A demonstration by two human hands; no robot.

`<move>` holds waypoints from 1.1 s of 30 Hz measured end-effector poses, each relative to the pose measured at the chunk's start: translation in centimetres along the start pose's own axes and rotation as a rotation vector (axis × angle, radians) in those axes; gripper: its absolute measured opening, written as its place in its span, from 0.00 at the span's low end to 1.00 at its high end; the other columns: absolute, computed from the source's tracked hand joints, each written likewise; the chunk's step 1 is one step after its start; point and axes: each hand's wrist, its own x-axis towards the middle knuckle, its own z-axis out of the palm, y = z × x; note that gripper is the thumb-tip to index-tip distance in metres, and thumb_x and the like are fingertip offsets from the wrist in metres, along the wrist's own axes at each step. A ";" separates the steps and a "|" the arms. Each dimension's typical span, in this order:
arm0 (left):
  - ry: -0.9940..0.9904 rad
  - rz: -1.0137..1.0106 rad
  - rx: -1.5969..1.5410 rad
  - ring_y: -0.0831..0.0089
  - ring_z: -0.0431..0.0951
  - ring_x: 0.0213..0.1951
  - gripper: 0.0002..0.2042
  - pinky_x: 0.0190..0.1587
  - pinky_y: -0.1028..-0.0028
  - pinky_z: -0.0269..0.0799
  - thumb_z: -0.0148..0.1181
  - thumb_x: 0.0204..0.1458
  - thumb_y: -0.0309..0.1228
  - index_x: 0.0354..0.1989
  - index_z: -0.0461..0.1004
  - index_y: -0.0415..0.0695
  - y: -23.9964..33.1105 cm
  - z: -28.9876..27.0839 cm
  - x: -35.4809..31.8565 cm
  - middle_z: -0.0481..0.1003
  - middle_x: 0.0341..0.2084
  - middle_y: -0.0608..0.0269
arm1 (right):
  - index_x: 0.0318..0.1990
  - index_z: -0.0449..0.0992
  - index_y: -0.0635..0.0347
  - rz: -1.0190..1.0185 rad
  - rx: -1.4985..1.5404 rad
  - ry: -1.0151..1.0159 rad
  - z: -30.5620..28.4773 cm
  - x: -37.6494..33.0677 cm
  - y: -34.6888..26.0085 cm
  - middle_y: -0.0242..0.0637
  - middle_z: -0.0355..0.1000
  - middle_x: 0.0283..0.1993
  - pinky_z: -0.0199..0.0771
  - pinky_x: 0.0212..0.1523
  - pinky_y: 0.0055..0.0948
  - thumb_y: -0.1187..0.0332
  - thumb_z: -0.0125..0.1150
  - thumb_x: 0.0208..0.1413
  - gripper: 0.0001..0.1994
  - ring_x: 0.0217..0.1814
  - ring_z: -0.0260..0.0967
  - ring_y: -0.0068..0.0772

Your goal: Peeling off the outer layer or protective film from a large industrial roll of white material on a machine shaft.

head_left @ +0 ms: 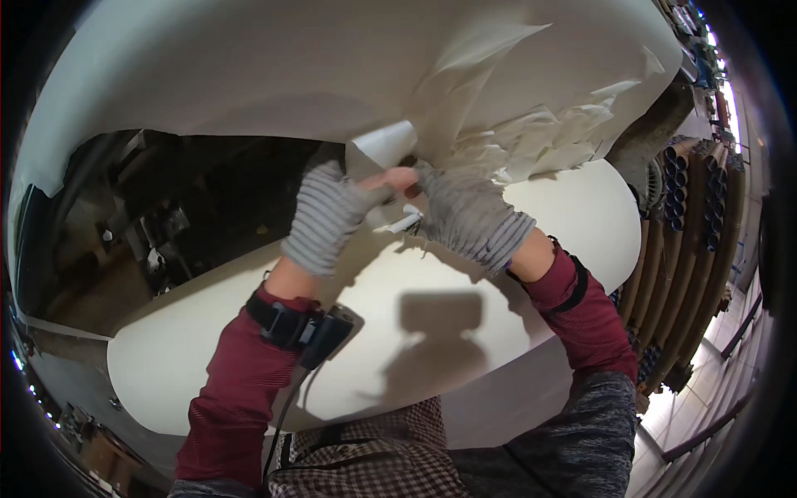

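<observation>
My two gloved hands meet in front of me, just above a large roll of off-white paper [573,207]. My left hand [328,212], in a grey striped glove with bare fingertips showing, is closed on a strip of white paper [383,148] that curls up above its fingers. Beside it my right hand [469,212], also gloved, is closed with its fingers pressed against the same strip. A small torn paper scrap [404,222] pokes out below the fingers. Exactly where the right fingertips grip is partly hidden.
A broad paper sheet [274,50] hangs across the far side, its edge torn and crumpled at right [531,137]. A dark gap with machinery [199,216] lies at left. Brown cardboard tubes [685,241] are stacked at right.
</observation>
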 end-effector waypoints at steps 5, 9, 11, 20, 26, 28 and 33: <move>0.109 0.726 0.970 0.78 0.76 0.31 0.07 0.36 0.78 0.72 0.61 0.50 0.29 0.33 0.77 0.38 -3.8 -1.6 2.0 0.77 0.27 0.64 | 0.48 0.68 0.53 0.024 0.102 0.027 -0.3 -1.4 -0.9 0.43 0.74 0.39 0.73 0.39 0.41 0.66 0.66 0.44 0.22 0.38 0.73 0.49; 0.064 0.521 0.257 0.78 0.76 0.28 0.10 0.32 0.79 0.72 0.59 0.46 0.20 0.38 0.78 0.39 -5.0 -1.8 3.9 0.78 0.29 0.65 | 0.40 0.70 0.58 -0.062 -0.071 0.065 -1.0 -3.8 -0.3 0.43 0.70 0.42 0.73 0.34 0.41 0.73 0.60 0.45 0.12 0.33 0.73 0.48; 0.033 0.450 0.272 0.78 0.76 0.29 0.11 0.31 0.79 0.72 0.59 0.45 0.19 0.40 0.78 0.38 -4.7 -1.6 3.8 0.78 0.30 0.63 | 0.35 0.71 0.60 -0.120 -0.160 0.090 -1.2 -4.7 -0.2 0.40 0.65 0.47 0.74 0.30 0.38 0.74 0.59 0.44 0.08 0.32 0.73 0.44; -0.005 0.373 -0.113 0.78 0.76 0.27 0.08 0.28 0.79 0.72 0.59 0.45 0.18 0.35 0.79 0.36 -4.6 -1.6 3.9 0.78 0.28 0.61 | 0.36 0.74 0.59 -0.134 -0.242 -0.058 -1.9 -5.2 0.6 0.35 0.68 0.41 0.72 0.33 0.37 0.74 0.58 0.46 0.08 0.33 0.72 0.41; -0.035 -0.032 -0.074 0.78 0.75 0.26 0.07 0.29 0.79 0.71 0.59 0.47 0.20 0.34 0.79 0.38 -1.4 -1.7 3.2 0.78 0.26 0.63 | 0.41 0.78 0.55 -0.099 -0.243 -0.025 -3.2 -5.0 3.8 0.35 0.73 0.43 0.72 0.34 0.36 0.71 0.58 0.47 0.12 0.35 0.72 0.41; -0.062 -0.041 -0.060 0.78 0.76 0.28 0.06 0.31 0.79 0.71 0.59 0.48 0.22 0.35 0.80 0.39 -2.0 -1.9 3.1 0.78 0.26 0.64 | 0.42 0.78 0.54 -0.166 -0.157 0.103 -3.7 -5.1 4.4 0.36 0.76 0.40 0.73 0.34 0.32 0.69 0.58 0.48 0.13 0.32 0.72 0.34; -0.110 0.499 0.547 0.66 0.78 0.37 0.10 0.41 0.72 0.72 0.50 0.55 0.30 0.41 0.77 0.45 -4.2 -2.4 2.5 0.78 0.35 0.61 | 0.45 0.76 0.57 0.563 0.434 -0.063 -4.2 -4.4 4.5 0.33 0.77 0.31 0.72 0.33 0.24 0.66 0.56 0.53 0.13 0.28 0.71 0.20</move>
